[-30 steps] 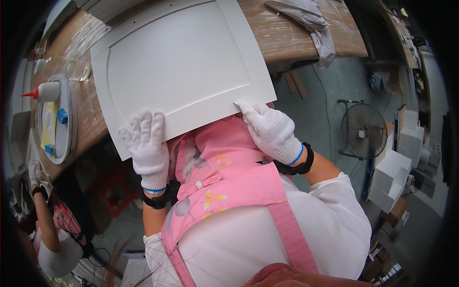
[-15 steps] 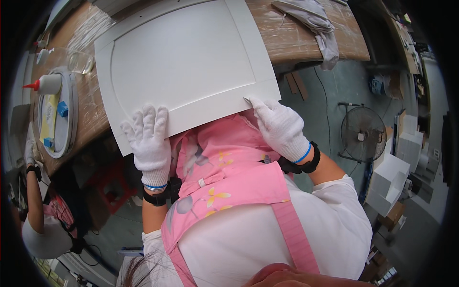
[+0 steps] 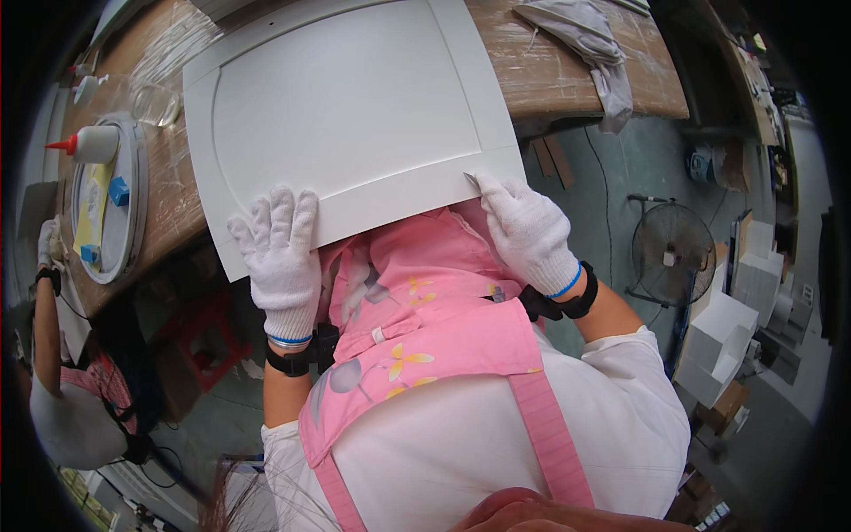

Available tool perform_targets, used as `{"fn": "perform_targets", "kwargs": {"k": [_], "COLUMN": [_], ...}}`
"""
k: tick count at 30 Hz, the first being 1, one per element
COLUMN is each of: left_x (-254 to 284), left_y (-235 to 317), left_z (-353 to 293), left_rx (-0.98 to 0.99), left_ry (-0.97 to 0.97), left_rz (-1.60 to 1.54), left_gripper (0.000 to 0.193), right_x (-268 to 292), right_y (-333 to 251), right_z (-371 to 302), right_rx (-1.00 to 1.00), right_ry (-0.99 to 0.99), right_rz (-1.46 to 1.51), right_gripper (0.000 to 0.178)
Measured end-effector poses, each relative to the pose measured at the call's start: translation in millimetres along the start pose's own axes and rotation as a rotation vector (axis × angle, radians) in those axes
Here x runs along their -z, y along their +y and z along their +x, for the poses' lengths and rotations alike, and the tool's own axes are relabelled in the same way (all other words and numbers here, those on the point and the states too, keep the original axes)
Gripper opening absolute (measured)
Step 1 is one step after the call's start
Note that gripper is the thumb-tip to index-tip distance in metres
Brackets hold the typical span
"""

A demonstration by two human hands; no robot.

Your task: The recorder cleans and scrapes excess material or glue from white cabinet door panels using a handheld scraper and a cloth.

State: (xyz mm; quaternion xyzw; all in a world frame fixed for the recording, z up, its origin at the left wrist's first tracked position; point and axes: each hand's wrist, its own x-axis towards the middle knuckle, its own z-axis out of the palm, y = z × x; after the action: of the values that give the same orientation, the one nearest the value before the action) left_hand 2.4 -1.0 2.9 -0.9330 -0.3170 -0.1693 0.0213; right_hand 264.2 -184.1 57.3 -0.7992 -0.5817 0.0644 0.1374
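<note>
A white panel (image 3: 346,106) with a raised frame, like a cabinet door, lies in front of me, its near edge overhanging the table. Gloved in white, my left hand (image 3: 280,248) rests flat on the frame's near left corner with fingers spread. At the near right corner, my right hand (image 3: 525,226) is closed in a pinch on a small pointed blade (image 3: 471,178). The blade's grey tip sticks out past the thumb and finger, over the near rail. Whatever handle it has is hidden inside the glove.
On the wrapped table (image 3: 164,199) at left stand a red-tipped white bottle (image 3: 95,144), an oval tray (image 3: 135,213) with blue blocks, and a clear container (image 3: 156,106). Grey cloth (image 3: 585,40) lies at right. A floor fan (image 3: 674,254) stands beyond. Another person's arm (image 3: 46,310) shows at far left.
The panel and both my hands appear slightly further right in view. My right hand keeps the blade near the same corner. The other person's arm has shifted a little left.
</note>
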Motion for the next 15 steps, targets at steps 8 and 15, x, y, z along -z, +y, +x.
{"fn": "perform_targets", "kwargs": {"k": [8, 15], "left_x": [6, 29], "left_y": [-5, -7], "left_z": [-4, -13], "left_rx": [0.011, 0.114], "left_ry": [-0.008, -0.018], "left_rz": [-0.048, -0.050], "left_gripper": [0.058, 0.065], "right_x": [-11, -29], "right_y": [-23, -63], "right_z": [18, 32], "right_rx": [0.115, 0.419], "right_ry": [-0.064, -0.110], "right_rz": [0.070, -0.055], "right_gripper": [0.048, 0.055]}}
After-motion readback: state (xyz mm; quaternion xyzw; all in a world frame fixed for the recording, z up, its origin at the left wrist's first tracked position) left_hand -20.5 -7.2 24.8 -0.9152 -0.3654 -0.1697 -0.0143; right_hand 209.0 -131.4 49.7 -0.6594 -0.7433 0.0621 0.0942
